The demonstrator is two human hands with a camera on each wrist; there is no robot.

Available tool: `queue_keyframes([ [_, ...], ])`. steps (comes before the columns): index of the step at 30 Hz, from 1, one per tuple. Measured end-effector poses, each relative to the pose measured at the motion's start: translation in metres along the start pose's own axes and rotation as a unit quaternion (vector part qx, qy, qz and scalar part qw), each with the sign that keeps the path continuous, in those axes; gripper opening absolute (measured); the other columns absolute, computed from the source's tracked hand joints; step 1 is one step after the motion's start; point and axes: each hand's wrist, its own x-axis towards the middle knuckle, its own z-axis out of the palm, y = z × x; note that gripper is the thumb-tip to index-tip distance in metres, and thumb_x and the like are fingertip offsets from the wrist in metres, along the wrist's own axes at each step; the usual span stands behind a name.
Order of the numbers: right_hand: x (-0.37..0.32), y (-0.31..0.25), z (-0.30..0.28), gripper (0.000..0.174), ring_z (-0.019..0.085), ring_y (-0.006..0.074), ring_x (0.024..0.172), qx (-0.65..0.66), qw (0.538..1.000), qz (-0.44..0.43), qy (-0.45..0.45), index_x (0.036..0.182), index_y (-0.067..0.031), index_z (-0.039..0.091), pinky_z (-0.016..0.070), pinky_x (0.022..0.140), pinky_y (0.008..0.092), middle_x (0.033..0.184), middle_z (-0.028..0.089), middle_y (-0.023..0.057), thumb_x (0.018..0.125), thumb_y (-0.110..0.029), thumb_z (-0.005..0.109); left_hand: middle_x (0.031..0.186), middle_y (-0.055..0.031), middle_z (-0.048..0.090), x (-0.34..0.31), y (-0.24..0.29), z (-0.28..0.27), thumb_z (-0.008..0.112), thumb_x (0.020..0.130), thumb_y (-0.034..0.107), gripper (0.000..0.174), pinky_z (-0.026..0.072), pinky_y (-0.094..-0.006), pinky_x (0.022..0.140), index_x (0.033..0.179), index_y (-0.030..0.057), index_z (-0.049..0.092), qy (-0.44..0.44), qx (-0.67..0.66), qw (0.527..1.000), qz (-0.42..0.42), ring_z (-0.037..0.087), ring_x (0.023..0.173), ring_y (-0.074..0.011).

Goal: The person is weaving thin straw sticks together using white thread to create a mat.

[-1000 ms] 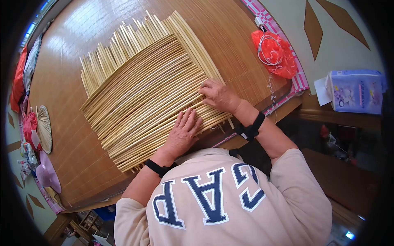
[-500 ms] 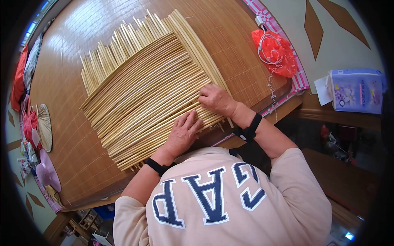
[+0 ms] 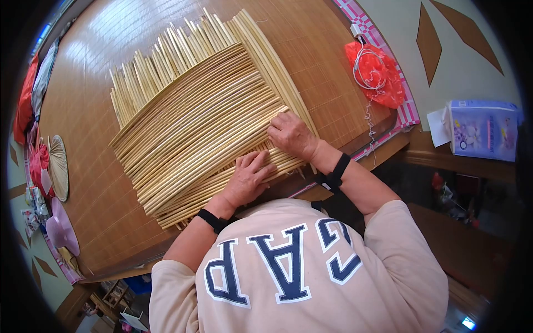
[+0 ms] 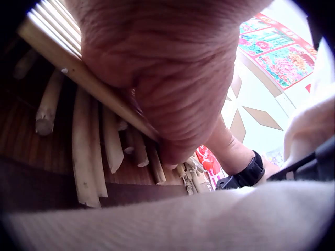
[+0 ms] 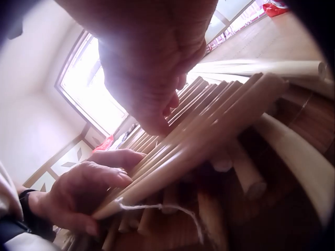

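Note:
Pale wooden sticks point(image 3: 194, 116) lie side by side in a wide sheet across other sticks beneath, whose cut ends show in both wrist views. My right hand point(image 3: 294, 135) grips sticks near the sheet's right end, its fingers bent over them. Nearer my body, my left hand point(image 3: 247, 177) rests with fairly straight fingers on the front sticks, its thumb beside the front edge in the right wrist view. A gap between the two hands exposes crosswise sticks. White string point(image 5: 162, 207) hangs at the front stick.
Upright-lying sticks point(image 3: 161, 55) extend beyond the sheet's far edge, with longer ones point(image 3: 272, 66) along its right. On the table point(image 3: 333, 105) lie a red plastic bag point(image 3: 383, 83) with a white cable and a fan point(image 3: 58, 166). A tissue pack point(image 3: 483, 130) is at right.
The right hand has shifted slightly, and the sticks under it have moved away from the body. The gap between the hands has widened. My left hand has stayed nearly in place.

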Motion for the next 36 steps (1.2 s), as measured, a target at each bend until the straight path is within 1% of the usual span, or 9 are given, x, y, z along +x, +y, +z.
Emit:
queue_keyframes([
  [9,-0.002,-0.005,-0.008,0.01,0.056,0.0252,0.078,0.065,0.993,0.096,0.021,0.072,-0.0077,0.055,0.046,0.069,0.0352,0.075,0.053,0.0075,0.073,-0.014,0.063,0.135,-0.0145,0.041,0.002,0.003,-0.008,0.072,0.067,0.015,0.057,0.0327,-0.0466,0.099,0.121,0.0128,0.054,0.011,-0.027,1.0,-0.006,0.039,0.12,-0.0354],
  [12,-0.015,-0.011,-0.029,0.01,0.056,0.0283,0.083,0.125,0.969,0.21,0.048,0.077,-0.0064,0.057,0.0468,0.072,0.0362,0.079,0.055,0.009,0.076,-0.013,0.064,0.135,-0.0159,0.043,-0.003,0.002,-0.021,0.068,0.075,0.014,0.054,0.0321,-0.0486,0.101,0.125,0.0091,0.05,0.049,-0.073,0.996,-0.007,0.04,0.121,-0.0364],
  [15,-0.04,-0.021,-0.054,0.014,0.056,0.0299,0.091,0.25,0.895,0.368,-0.043,0.088,-0.0054,0.058,0.0464,0.076,0.0369,0.094,0.057,0.0128,0.077,-0.012,0.064,0.132,-0.0187,0.044,-0.017,-0.008,-0.033,0.067,0.075,0.012,0.056,0.0318,-0.0479,0.102,0.127,0.0086,0.047,0.106,0.019,0.992,-0.068,0.041,0.121,-0.0355],
  [17,-0.051,-0.033,-0.056,0.018,0.055,0.0305,0.092,0.193,0.929,0.315,-0.021,0.092,-0.0053,0.058,0.046,0.078,0.0375,0.096,0.056,0.0132,0.077,-0.013,0.064,0.142,-0.0193,0.033,-0.024,-0.018,-0.033,0.056,0.088,0.02,0.052,0.0197,-0.0517,0.108,0.136,0.0116,0.04,0.133,0.203,0.95,-0.195,0.027,0.133,-0.0379],
  [20,-0.064,-0.05,-0.048,0.029,0.052,0.0309,0.101,0.134,0.959,0.248,-0.022,0.103,-0.0044,0.059,0.0436,0.088,0.0378,0.104,0.054,0.0142,0.076,-0.014,0.065,0.148,-0.0208,0.02,-0.031,-0.038,-0.024,0.043,0.094,0.035,0.054,0.0075,-0.0561,0.109,0.143,0.0138,0.03,0.087,0.268,0.908,-0.311,0.013,0.138,-0.038],
  [21,-0.065,-0.055,-0.045,0.032,0.051,0.0301,0.105,0.107,0.967,0.228,-0.029,0.105,-0.0038,0.058,0.0426,0.091,0.0369,0.106,0.054,0.0141,0.076,-0.014,0.066,0.15,-0.0211,0.011,-0.03,-0.042,-0.028,0.032,0.096,0.045,0.059,0.0016,-0.0591,0.107,0.146,0.0151,0.022,0.056,0.245,0.915,-0.317,0.004,0.14,-0.0378],
  [30,-0.071,-0.054,-0.025,0.041,0.046,0.0318,0.116,0.133,0.973,0.19,-0.016,0.112,-0.0007,0.056,0.0385,0.099,0.0375,0.118,0.052,0.0163,0.074,-0.012,0.067,0.149,-0.0196,0.016,-0.024,-0.07,-0.028,0.039,0.093,0.046,0.061,0.0043,-0.0601,0.108,0.144,0.0154,0.026,0.069,0.302,0.921,-0.234,0.008,0.14,-0.0368],
  [32,-0.07,-0.055,-0.028,0.031,0.055,0.0309,0.101,0.124,0.962,0.231,0.073,0.102,-0.0019,0.059,0.0464,0.087,0.0363,0.106,0.056,0.0149,0.075,-0.013,0.068,0.149,-0.0198,0.016,-0.023,-0.071,-0.027,0.042,0.093,0.045,0.062,0.0046,-0.06,0.108,0.144,0.0158,0.026,0.075,0.299,0.92,-0.241,0.008,0.139,-0.0374],
  [36,-0.073,-0.074,-0.039,0.022,0.059,0.0281,0.08,0.153,0.935,0.316,0.037,0.09,-0.0041,0.059,0.0502,0.07,0.0347,0.089,0.057,0.0113,0.076,-0.018,0.069,0.149,-0.0215,0.013,-0.021,-0.052,-0.017,0.048,0.09,0.045,0.068,0.0043,-0.058,0.109,0.145,0.0139,0.022,0.129,0.247,0.936,-0.217,0.007,0.139,-0.0383],
])
